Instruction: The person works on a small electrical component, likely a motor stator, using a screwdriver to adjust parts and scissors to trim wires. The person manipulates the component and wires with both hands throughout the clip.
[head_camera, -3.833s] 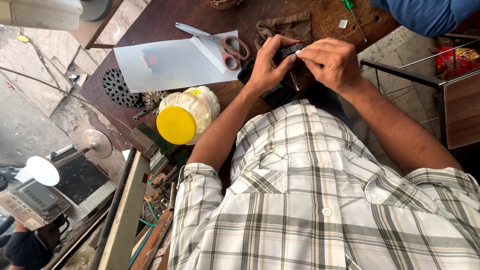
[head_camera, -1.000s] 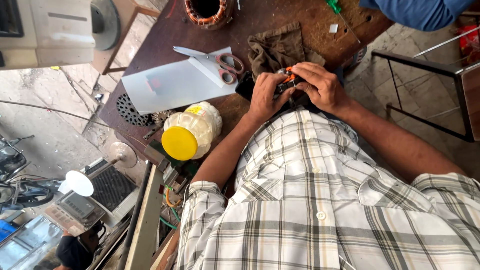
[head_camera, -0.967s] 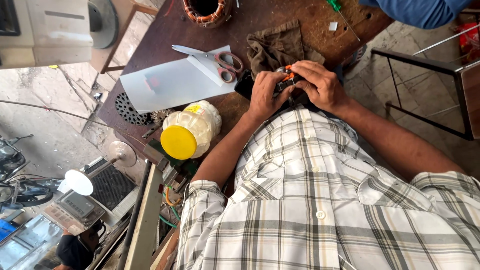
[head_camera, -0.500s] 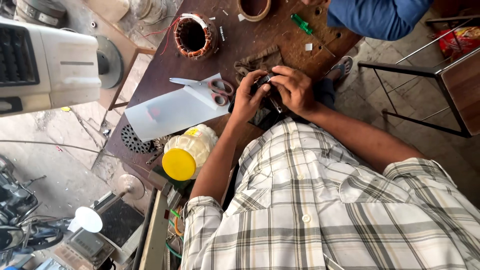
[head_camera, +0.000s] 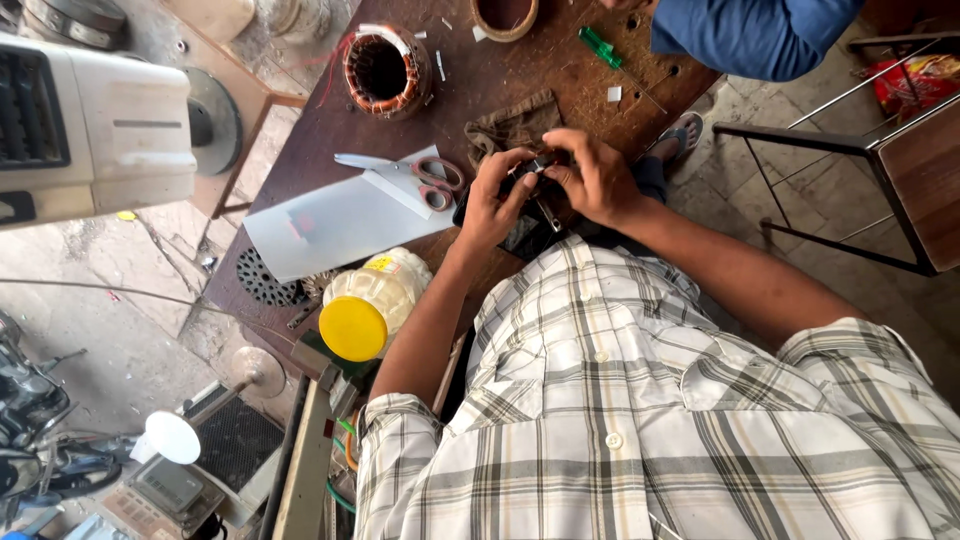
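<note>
Here I see both hands meeting over the near edge of the brown bench (head_camera: 520, 60). My left hand (head_camera: 492, 198) and right hand (head_camera: 598, 180) have their fingers closed together around a small dark part (head_camera: 538, 166), pinched between the fingertips of both; what kind of part it is I cannot tell, since the fingers cover most of it. A thin metal piece (head_camera: 549, 213) pokes down below the hands. The part sits just in front of a crumpled brown rag (head_camera: 512, 124) and above a dark object at the bench edge.

Left of the left hand lies a white sheet (head_camera: 330, 225), with orange-handled scissors (head_camera: 415, 178) resting on its upper corner. Near my left forearm a clear plastic jar (head_camera: 385, 295) with a yellow lid (head_camera: 352, 329) lies on its side. Farther back stands a wound copper stator (head_camera: 385, 68), and a green-handled screwdriver (head_camera: 604, 48) lies near a person in a blue shirt (head_camera: 750, 35) at the far side.
</note>
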